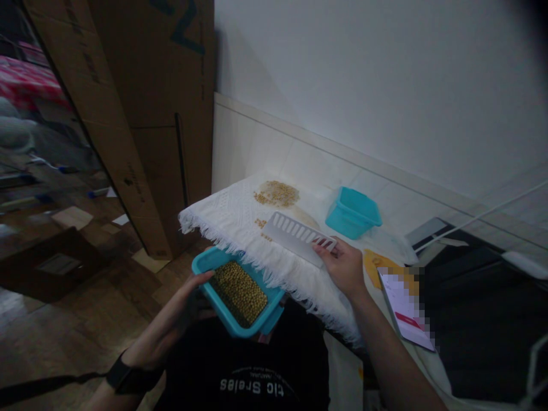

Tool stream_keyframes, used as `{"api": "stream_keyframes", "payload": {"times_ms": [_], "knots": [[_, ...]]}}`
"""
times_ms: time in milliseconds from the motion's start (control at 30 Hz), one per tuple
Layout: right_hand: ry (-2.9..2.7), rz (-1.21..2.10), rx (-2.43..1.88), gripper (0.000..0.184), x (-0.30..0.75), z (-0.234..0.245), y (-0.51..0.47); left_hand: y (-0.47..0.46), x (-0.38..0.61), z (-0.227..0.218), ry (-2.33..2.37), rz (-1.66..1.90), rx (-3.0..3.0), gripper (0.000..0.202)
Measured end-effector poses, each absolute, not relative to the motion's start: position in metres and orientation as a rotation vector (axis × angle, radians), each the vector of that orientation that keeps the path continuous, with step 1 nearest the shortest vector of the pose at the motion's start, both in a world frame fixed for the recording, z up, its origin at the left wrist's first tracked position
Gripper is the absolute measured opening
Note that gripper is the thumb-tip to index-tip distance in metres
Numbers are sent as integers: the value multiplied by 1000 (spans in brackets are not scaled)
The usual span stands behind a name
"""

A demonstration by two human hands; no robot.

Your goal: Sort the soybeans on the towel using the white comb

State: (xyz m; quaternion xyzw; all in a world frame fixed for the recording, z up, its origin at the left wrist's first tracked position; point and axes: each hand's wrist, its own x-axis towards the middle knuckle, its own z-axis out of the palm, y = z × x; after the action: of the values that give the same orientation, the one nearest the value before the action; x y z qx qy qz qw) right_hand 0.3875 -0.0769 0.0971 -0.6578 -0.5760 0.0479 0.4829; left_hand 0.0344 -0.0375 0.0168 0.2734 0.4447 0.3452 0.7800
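My left hand (194,297) grips the rim of a blue plastic tub (237,328), thumb over its edge, just below the table's fringed front edge. Yellowish beans (242,288) that look like soybeans lie in the tub, with a darker green patch along the near side. My right hand (342,265) pinches the right end of a flat white slotted plastic strip (295,237), which is on or just above the cloth. A few loose beans (262,224) lie by the strip's left end. Farther back is a larger spread of beans (277,194).
A fringed white cloth (222,211) covers the table, which meets the wall. A second blue tub (353,211) stands at the back right. A phone (405,308) and a yellow-orange item (372,265) lie right. A tall cardboard box (149,114) stands left.
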Motion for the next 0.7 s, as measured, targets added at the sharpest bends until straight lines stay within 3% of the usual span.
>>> {"api": "stream_keyframes", "payload": {"times_ms": [700], "knots": [[-1520, 119, -1510, 17, 352, 115, -102, -32, 39, 17, 1050, 831, 551, 51]]}}
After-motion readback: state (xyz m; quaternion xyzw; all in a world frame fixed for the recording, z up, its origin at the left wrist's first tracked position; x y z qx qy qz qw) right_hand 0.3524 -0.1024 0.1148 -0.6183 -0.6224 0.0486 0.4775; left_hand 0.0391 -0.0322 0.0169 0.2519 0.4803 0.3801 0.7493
